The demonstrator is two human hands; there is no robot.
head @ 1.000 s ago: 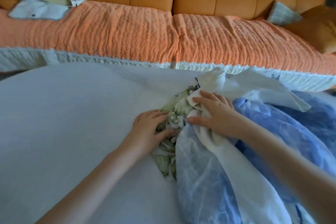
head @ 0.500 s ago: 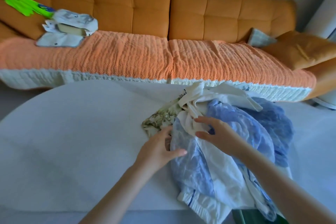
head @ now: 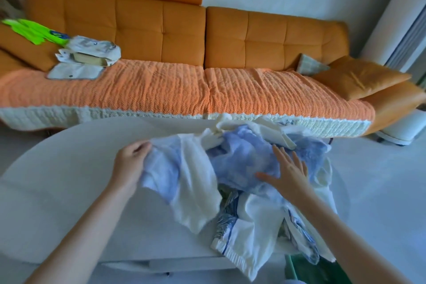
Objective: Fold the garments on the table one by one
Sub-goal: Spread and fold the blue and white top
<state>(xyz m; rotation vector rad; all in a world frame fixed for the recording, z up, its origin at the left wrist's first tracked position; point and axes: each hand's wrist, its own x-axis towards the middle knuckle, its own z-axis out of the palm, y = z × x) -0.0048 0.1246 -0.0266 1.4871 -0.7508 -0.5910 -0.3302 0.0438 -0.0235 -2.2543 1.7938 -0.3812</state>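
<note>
A heap of garments (head: 249,166) lies on the right half of the white table (head: 57,191). My left hand (head: 130,163) grips the edge of a white and pale blue garment (head: 189,182) and holds it stretched leftward off the heap. With straight, spread fingers, my right hand (head: 288,173) presses flat on the crumpled blue garment (head: 239,157) in the heap's middle. A white piece with a blue printed border (head: 244,233) hangs over the table's near edge. More white cloth (head: 265,131) lies at the heap's far side.
An orange sofa (head: 161,37) with a ribbed orange cover (head: 143,90) runs behind the table. Folded pale clothes (head: 87,57) and a bright green item (head: 30,30) lie on its left end. Orange cushions (head: 359,76) sit at its right end. Something green (head: 309,270) shows below the table's near edge.
My left hand has taken hold of the white and blue garment and drawn it left. My right hand has opened flat onto the blue garment. The camera has pulled back and up.
</note>
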